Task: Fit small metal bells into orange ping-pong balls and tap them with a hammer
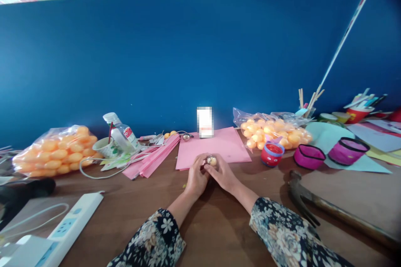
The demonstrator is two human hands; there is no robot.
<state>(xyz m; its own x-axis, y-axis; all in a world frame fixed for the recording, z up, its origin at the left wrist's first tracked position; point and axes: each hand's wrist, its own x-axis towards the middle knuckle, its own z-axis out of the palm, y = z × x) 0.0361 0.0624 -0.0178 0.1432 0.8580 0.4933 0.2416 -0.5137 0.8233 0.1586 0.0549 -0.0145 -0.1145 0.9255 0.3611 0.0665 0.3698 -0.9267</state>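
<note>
My left hand (pixel 198 176) and my right hand (pixel 224 174) meet at the middle of the brown table, fingers closed around a small round shiny object (pixel 211 160). Its top looks silvery and pale gold; the exact kind cannot be made out, and its lower part is hidden by my fingers. Just beyond my hands lies a pink paper sheet (pixel 216 144). A similar small shiny round piece (pixel 186 137) rests near the sheet's back left corner, beside a bundle of pink paper strips (pixel 161 156).
Bags of orange balls stand left (pixel 59 150) and right (pixel 272 129). A claw hammer (pixel 338 210) lies at right, near a red cup (pixel 272 154) and magenta bands (pixel 308 156). A white power strip (pixel 75 221) is at left; a bottle (pixel 122 133) leans in a cup.
</note>
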